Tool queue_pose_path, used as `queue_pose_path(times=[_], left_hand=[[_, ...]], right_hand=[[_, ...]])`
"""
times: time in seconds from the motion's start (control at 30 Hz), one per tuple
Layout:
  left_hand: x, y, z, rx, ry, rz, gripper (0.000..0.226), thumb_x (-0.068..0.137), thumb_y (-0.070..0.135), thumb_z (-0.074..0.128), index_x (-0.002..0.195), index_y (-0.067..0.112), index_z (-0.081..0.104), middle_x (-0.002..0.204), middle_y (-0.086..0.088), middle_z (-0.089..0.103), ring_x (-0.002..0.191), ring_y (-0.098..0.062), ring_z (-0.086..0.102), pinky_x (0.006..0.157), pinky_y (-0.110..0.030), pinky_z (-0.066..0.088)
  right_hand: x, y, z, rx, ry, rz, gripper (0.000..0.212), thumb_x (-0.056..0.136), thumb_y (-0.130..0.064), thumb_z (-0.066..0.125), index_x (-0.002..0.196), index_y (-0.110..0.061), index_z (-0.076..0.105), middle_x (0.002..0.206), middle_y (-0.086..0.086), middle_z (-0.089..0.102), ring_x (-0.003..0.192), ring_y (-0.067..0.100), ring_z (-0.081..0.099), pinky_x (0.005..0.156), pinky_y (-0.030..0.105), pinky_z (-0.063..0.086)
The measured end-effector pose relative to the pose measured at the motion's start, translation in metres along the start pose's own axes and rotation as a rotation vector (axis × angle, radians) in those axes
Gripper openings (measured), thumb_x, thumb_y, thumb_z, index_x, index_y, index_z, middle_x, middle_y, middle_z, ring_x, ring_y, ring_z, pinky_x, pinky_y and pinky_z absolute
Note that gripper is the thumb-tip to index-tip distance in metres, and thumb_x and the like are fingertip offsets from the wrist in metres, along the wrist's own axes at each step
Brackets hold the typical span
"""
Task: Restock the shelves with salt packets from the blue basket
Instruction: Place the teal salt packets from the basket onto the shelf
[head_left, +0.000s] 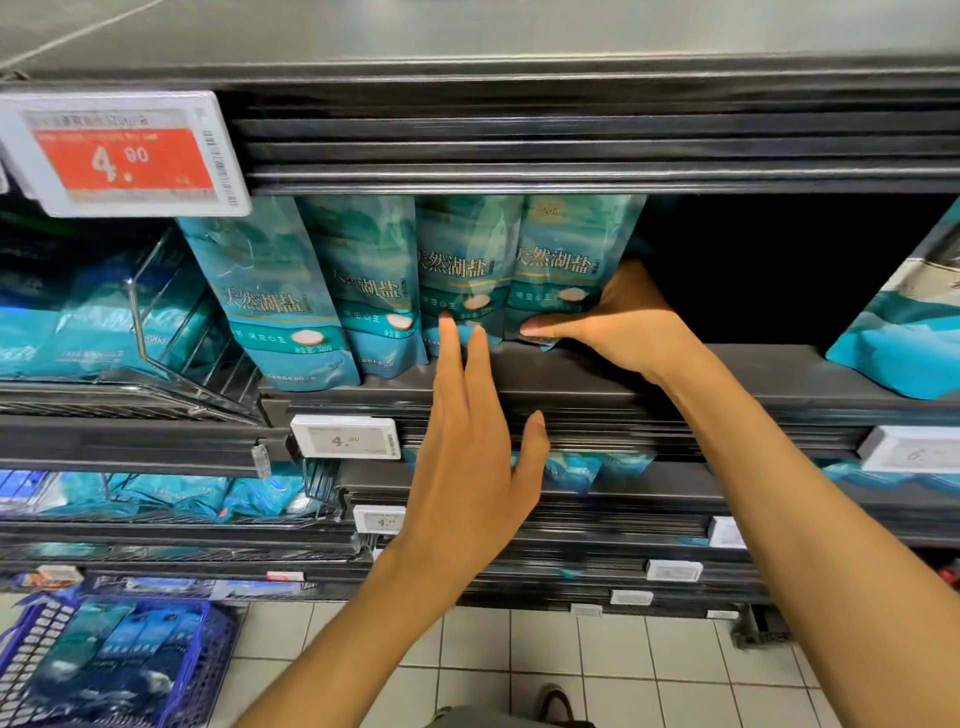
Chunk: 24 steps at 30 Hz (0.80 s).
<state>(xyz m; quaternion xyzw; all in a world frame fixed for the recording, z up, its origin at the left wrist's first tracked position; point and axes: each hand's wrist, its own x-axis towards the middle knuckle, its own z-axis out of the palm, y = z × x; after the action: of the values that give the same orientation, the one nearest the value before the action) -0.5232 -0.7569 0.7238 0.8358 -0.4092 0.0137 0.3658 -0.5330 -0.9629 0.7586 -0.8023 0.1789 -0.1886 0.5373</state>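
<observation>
In front of me runs a dark grey metal shelf with a row of four tall teal plastic salt packets standing upright on it, printed with gold Chinese characters, and dark bare space to their right. Further right on the same shelf, well apart, leans another teal packet, cut off by the edge of view. Down at the lower left, on the pale tiled floor, sits the blue plastic lattice basket with more teal salt packets lying inside it. My right hand is at the rightmost packet of the row, thumb curled across its lower front and fingers behind its right edge, gripping it. My left hand is spread with straight fingers, the fingertips touching the lower front of the third packet, holding nothing. A white price tag with a red panel reading 4.00 hangs at the upper left, and a smaller white tag is clipped to the shelf edge below the packets.
</observation>
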Motion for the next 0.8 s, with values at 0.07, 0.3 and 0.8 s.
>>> queue_pose_path(times=[0.07, 0.3, 0.8], left_hand=[[-0.001, 0.0, -0.001, -0.018, 0.004, -0.004, 0.085, 0.1, 0.036, 0.052, 0.161, 0.01, -0.001, 0.168, 0.001, -0.02, 0.157, -0.022, 0.005, 0.109, -0.046, 0.048], [-0.005, -0.004, 0.001, -0.024, 0.063, 0.012, 0.084, 0.1, 0.036, 0.05, 0.16, 0.005, 0.0, 0.169, -0.007, -0.016, 0.155, -0.012, -0.008, 0.122, -0.024, 0.018], [-0.012, -0.004, -0.006, -0.214, 0.169, 0.042, 0.063, 0.1, 0.024, 0.053, 0.153, 0.0, 0.028, 0.165, -0.017, 0.016, 0.152, -0.003, 0.01, 0.115, -0.004, 0.013]], right_hand=[[-0.004, 0.001, -0.003, 0.009, 0.019, 0.014, 0.046, 0.057, -0.025, 0.098, 0.085, -0.039, 0.065, 0.073, -0.042, 0.066, 0.077, -0.02, 0.065, 0.062, 0.001, 0.048], [-0.026, 0.002, -0.004, -0.163, 0.083, 0.051, 0.047, 0.056, -0.044, 0.095, 0.078, -0.041, 0.054, 0.069, -0.033, 0.064, 0.066, -0.028, 0.056, 0.051, -0.002, 0.042], [-0.048, 0.001, 0.0, -0.081, 0.062, -0.042, 0.032, 0.069, -0.038, 0.089, 0.091, -0.04, 0.066, 0.089, -0.032, 0.072, 0.09, -0.009, 0.069, 0.076, 0.011, 0.056]])
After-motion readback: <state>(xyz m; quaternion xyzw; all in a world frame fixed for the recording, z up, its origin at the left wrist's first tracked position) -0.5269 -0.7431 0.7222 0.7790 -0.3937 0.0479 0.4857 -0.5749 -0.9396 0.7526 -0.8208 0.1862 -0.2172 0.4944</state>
